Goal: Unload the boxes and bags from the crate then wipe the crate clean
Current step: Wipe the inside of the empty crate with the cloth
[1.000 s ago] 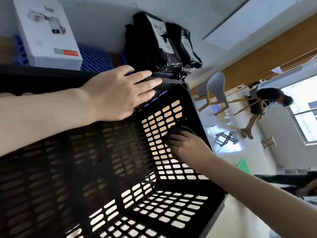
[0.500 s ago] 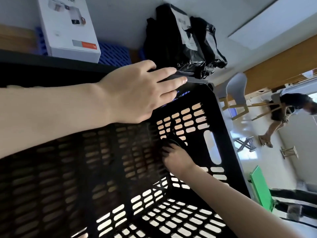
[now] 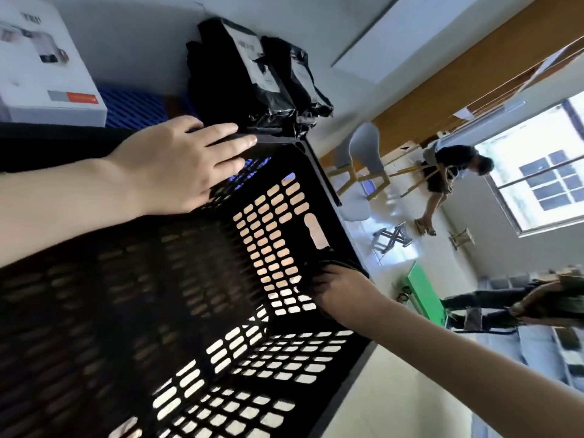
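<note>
R hand (image 3: 339,294): fingers curled over a dark bunched cloth (image 3: 343,266), closed firmly on it and pressing it vs. the inside of the crate's end wall, just below the handle slot. Fingertips were partly lost in shadow. L hand (image 3: 172,165): flat, fingers straight and slightly spread, holding nothing, palm down on the crate's far rim nr the corner.

Crate (image 3: 126,311): black moulded plastic, rectangular. Walls and floor were pierced w/ rows of small rounded-oblong slots, plus one longer handle slot in the end wall. Light came through the end wall and floor slots; the nearer side wall lay in shade. Rim was solid, smooth, matt. The crate sat on a pale tabletop (image 3: 379,415), close in front of the wearer, filling most of the view.

Beyond the far rim, outside the crate:
- Black bags (image 3: 268,80): glossy crinkled film w/ white printed labels, bunched together just behind the rim.
- White box (image 3: 47,71): cardboard, product photo on top, grey-and-orange strip on the side, left of the bags.
- Blue slatted panel (image 3: 132,107): between the two, partly under the box.

Bkgd: pale moulded chair (image 3: 363,147) w/ wooden legs, seated person (image 3: 448,165), window (image 3: 543,181). Lower part of the view was motion-blurred.
</note>
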